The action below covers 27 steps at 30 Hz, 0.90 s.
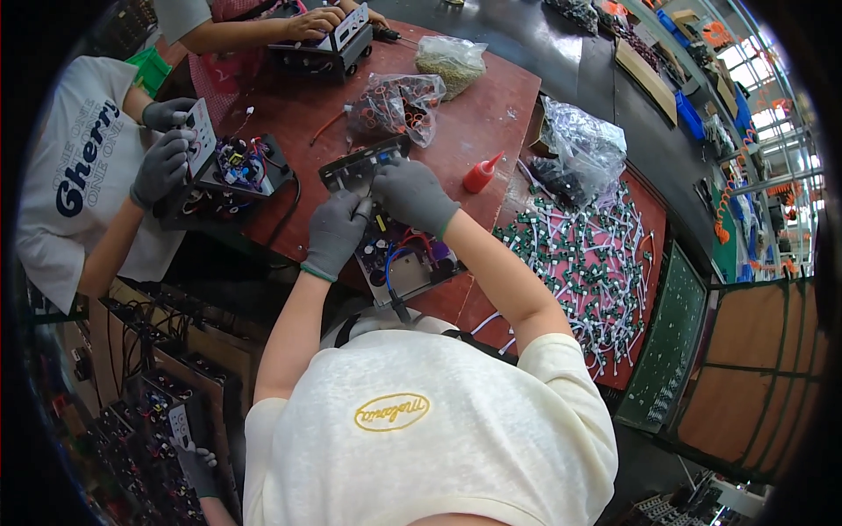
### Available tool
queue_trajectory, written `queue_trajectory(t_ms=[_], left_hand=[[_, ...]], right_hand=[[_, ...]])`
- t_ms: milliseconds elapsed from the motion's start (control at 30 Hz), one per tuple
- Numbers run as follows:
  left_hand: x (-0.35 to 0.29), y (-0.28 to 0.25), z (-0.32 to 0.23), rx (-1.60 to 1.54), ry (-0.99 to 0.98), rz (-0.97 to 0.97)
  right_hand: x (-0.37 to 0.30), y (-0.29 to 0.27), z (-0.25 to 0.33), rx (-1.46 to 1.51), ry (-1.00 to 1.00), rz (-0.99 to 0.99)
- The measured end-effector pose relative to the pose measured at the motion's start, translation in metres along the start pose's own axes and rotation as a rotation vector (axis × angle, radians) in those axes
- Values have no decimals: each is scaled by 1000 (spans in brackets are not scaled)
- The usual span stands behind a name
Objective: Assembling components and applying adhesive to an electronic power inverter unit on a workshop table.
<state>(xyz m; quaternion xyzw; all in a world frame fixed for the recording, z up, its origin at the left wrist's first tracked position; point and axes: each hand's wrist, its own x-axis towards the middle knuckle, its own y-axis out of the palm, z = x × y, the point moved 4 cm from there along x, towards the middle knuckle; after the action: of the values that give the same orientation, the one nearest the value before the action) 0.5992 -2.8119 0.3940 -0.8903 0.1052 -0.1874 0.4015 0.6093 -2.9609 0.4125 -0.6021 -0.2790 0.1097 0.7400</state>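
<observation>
In front of me an electronic unit [412,267] sits at the table's near edge, its inside showing circuit boards, a purple part and red and blue wires. A dark front panel [355,168] tilts up at its far side. My left hand [336,235], in a grey glove, is closed at the near edge of that panel, thumb and fingers pinched there. My right hand [412,195], gloved too, bends over the panel's right part with curled fingers. What its fingertips hold is hidden behind the hand.
A red glue bottle [480,174] stands right of my hands. Beyond are a bag of orange-and-black parts [399,107] and a bag of small pieces [450,66]. Many small green connector boards [579,263] with white leads cover the right side. Co-workers handle similar units [237,167] at left.
</observation>
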Motion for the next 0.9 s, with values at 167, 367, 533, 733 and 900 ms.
queue_trajectory(t_ms=[167,367,533,733,900], left_hand=[[-29,-15,-20,-106,-88,-72],[-95,-48,-48,-267,52,-167],[-128,-48,-67,-215,111,36],[-126,-27,-57,-374,57,131],[-134,-24,-62,-262,81,-40]], right_hand=[[-47,-49,-45,729,324,-378],[-193,22,-60,941,728,57],[-186,22,-6,866,538,3],[-186,-2,-24,824,481,265],[-127,9,-50,-212,-54,237]])
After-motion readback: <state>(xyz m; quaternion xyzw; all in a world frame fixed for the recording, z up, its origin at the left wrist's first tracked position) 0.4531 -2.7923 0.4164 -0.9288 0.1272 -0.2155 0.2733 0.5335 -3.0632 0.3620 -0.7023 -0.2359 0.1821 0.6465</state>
